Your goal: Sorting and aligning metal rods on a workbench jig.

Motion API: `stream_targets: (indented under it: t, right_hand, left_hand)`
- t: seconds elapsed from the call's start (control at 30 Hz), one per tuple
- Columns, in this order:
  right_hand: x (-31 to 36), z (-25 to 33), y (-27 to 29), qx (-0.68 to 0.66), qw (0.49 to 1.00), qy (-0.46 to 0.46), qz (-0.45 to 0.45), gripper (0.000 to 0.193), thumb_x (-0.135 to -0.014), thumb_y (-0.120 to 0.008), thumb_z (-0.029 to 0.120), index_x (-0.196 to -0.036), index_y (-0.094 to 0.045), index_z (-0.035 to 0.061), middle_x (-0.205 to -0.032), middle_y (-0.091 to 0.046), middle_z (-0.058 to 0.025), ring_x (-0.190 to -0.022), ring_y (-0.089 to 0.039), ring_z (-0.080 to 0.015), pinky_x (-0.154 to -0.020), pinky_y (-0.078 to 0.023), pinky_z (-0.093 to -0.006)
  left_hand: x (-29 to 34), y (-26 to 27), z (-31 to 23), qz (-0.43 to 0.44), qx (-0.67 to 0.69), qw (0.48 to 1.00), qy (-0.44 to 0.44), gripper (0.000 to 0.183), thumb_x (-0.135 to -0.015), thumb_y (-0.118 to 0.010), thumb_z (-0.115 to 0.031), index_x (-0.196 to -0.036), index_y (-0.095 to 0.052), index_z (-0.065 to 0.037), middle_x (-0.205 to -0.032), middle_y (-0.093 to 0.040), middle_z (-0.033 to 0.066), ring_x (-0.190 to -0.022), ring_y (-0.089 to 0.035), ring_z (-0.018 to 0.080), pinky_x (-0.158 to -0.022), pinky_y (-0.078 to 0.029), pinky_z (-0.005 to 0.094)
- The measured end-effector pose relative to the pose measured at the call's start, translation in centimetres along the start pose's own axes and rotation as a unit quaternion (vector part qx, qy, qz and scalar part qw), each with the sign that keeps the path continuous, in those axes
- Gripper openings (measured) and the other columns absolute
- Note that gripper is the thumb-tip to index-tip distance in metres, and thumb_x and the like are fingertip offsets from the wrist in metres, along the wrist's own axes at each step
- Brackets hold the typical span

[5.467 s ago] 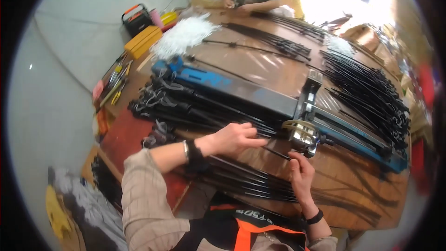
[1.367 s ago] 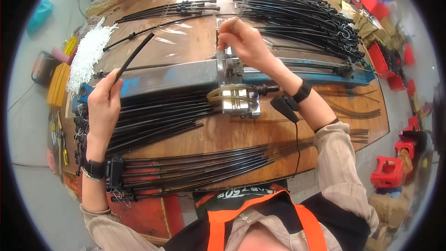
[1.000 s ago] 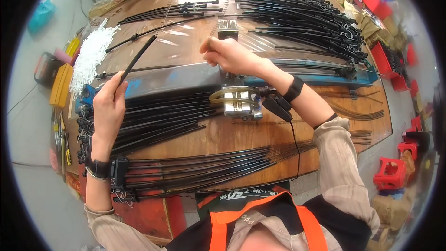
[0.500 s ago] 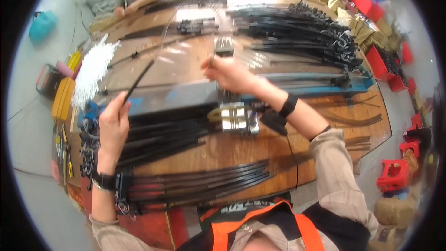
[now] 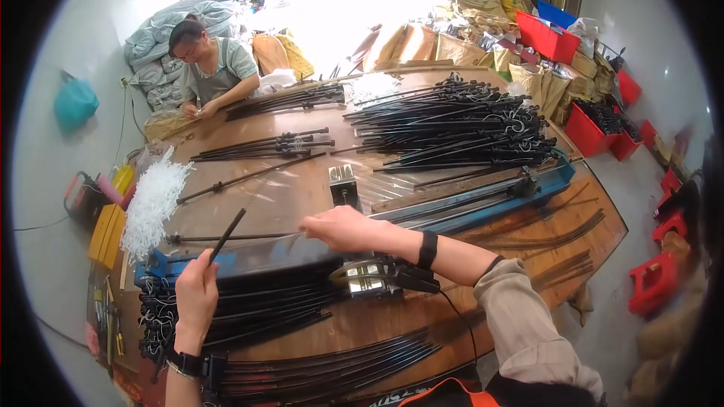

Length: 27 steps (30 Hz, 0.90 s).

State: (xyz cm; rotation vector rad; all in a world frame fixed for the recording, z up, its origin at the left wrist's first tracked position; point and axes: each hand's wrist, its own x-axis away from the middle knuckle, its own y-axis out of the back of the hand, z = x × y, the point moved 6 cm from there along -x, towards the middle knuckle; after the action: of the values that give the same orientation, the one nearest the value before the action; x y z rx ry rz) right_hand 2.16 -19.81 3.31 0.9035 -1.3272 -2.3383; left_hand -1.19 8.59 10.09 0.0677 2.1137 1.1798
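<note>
My left hand [image 5: 196,294] is closed around a thin black rod [image 5: 228,235], whose free end tilts up and to the right. My right hand [image 5: 339,227] is closed, fingertips pinched together, above the blue metal rail [image 5: 256,252]. Whatever those fingers hold, if anything, is too small to make out. Just beyond the right hand stands a small silvery metal block [image 5: 343,183]. A second metal fixture [image 5: 366,277] with a yellowish hose sits below that wrist. Black rods [image 5: 264,294] lie in a bundle along the near side of the rail, beside my left hand.
A large pile of black rods [image 5: 460,124] covers the far right of the wooden table [image 5: 520,264]. White strips [image 5: 154,203] are heaped at the left edge. Across the table a person [image 5: 219,75] works with both hands. Red bins [image 5: 547,36] stand beyond.
The view has tilted up, showing more of the far room. My right hand has come left, closer to the rod in my left hand. A faint curved streak above the rod no longer shows.
</note>
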Motion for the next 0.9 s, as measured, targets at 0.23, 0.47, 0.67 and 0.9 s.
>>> stream_targets:
  t: [0.23, 0.47, 0.67, 0.9]
  right_hand:
    - [12.8, -6.7, 6.9, 0.149, 0.980, -0.052, -0.121, 0.005, -0.083, -0.061, 0.008, -0.084, -0.057, 0.0110, -0.077, -0.065, -0.0075, -0.077, -0.067, -0.0304, -0.063, -0.053, -0.0408]
    - [25.0, -11.3, 16.2, 0.341, 0.915, -0.135, -0.166, 0.008, -0.077, -0.063, 0.005, -0.084, -0.063, 0.0084, -0.077, -0.063, -0.0113, -0.081, -0.061, -0.0321, -0.077, -0.046, -0.0439]
    - [28.7, -14.6, 15.8, 0.302, 0.918, -0.210, -0.151, 0.007, -0.091, -0.057, 0.006, -0.095, -0.060, 0.0011, -0.091, -0.062, -0.0164, -0.091, -0.057, -0.0355, -0.083, -0.045, -0.0434]
    - [28.7, -14.9, 14.6, 0.291, 0.921, -0.203, -0.159, 0.007, -0.093, -0.057, 0.006, -0.096, -0.060, 0.0007, -0.093, -0.062, -0.0168, -0.092, -0.057, -0.0357, -0.084, -0.045, -0.0423]
  left_hand:
    - [0.0, -0.5, 1.1, 0.051, -0.039, 0.998, -0.017, 0.025, -0.090, -0.062, -0.007, -0.115, -0.063, -0.005, -0.084, -0.062, 0.0188, -0.078, -0.061, 0.0384, -0.067, -0.048, 0.0437]
    - [-3.6, -11.4, -2.9, 0.126, -0.057, 0.978, -0.159, 0.019, -0.087, -0.064, -0.017, -0.106, -0.066, -0.016, -0.081, -0.059, 0.0126, -0.079, -0.062, 0.0343, -0.065, -0.051, 0.0456]
    - [-7.0, -17.6, -5.3, 0.151, 0.004, 0.974, -0.170, 0.009, -0.091, -0.060, -0.020, -0.091, -0.062, -0.011, -0.079, -0.061, 0.0146, -0.077, -0.062, 0.0360, -0.068, -0.051, 0.0463]
    - [-5.2, -18.5, -5.8, 0.168, 0.010, 0.979, -0.113, 0.026, -0.094, -0.057, -0.030, -0.082, -0.066, -0.009, -0.084, -0.067, 0.0171, -0.085, -0.065, 0.0364, -0.072, -0.053, 0.0447]
